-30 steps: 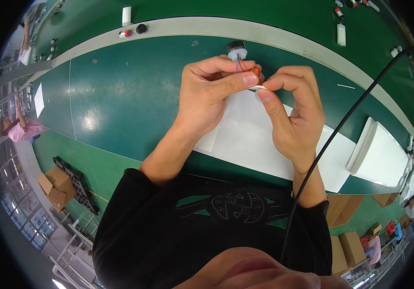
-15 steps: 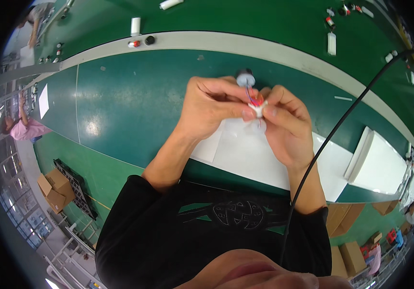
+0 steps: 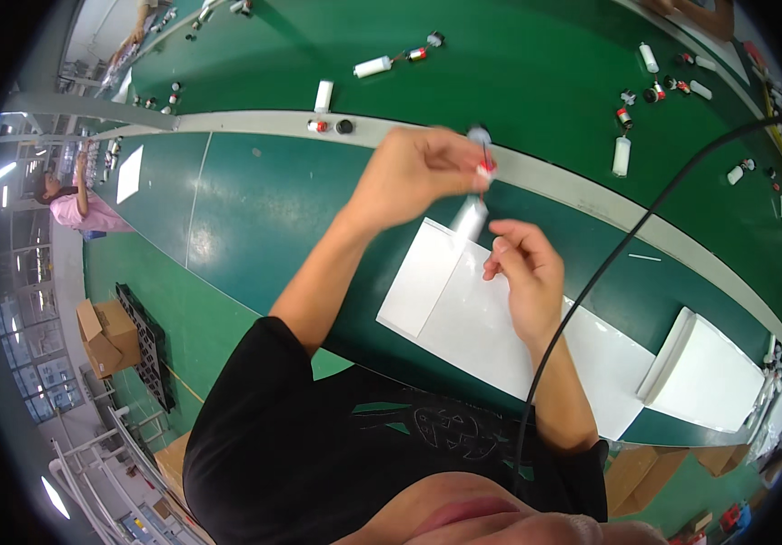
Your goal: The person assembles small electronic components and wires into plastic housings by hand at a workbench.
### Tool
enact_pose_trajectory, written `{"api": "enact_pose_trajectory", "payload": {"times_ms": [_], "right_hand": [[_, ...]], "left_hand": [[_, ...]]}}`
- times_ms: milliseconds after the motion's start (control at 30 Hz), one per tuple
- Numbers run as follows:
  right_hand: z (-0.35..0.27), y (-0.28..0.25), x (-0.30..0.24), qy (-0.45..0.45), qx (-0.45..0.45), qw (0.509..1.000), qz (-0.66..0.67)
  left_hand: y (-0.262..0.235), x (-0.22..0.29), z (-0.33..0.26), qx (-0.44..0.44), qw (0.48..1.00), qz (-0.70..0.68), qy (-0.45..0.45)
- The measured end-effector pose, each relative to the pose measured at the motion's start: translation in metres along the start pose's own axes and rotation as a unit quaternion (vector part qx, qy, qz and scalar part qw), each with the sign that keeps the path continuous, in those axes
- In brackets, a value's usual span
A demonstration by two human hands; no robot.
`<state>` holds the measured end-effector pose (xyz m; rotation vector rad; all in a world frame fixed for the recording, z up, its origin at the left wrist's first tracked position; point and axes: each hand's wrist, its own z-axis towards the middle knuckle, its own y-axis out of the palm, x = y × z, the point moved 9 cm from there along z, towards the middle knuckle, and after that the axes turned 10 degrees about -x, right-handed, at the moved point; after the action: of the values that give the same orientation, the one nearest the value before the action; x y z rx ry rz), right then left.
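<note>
My left hand (image 3: 418, 173) pinches a small wired assembly by its red-and-white middle piece (image 3: 486, 171). On thin wires, a white cylinder (image 3: 471, 219) hangs below that piece, and a grey-and-dark round cap (image 3: 479, 136) stands above it. The parts are blurred by motion. Below and to the right, my right hand (image 3: 529, 272) is apart from the assembly, fingers loosely bent and spaced, with nothing seen in them. White sheets (image 3: 518, 336) lie on the dark green table (image 3: 273, 209) beneath both hands.
Beyond a pale rail (image 3: 582, 186), a green surface (image 3: 518, 73) carries several similar assemblies, among them a white cylinder (image 3: 622, 156). A black cable (image 3: 632, 234) crosses before my right arm. A white stack (image 3: 709, 372) lies rightward. A person in pink (image 3: 82, 211) is far left.
My left hand has moved up with the assembly, toward the rail. My right hand has let go of it and dropped lower. The view has shifted, showing more of the far green surface.
</note>
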<state>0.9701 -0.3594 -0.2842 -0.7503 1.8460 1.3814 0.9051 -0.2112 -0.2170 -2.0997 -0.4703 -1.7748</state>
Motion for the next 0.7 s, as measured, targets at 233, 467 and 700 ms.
{"api": "enact_pose_trajectory", "payload": {"times_ms": [233,467,700], "right_hand": [[-0.012,0.017,-0.044,-0.230,0.046,0.888,-0.395],[-0.017,0.026,-0.046,-0.258,0.028,0.844,-0.470],[-0.022,0.026,-0.059,-0.265,0.038,0.840,-0.472]], "left_hand": [[-0.060,0.039,0.072,0.078,0.861,0.501,0.023],[-0.154,-0.006,0.115,0.087,0.793,0.601,-0.041],[-0.112,0.030,0.061,0.110,0.962,0.251,-0.015]]}}
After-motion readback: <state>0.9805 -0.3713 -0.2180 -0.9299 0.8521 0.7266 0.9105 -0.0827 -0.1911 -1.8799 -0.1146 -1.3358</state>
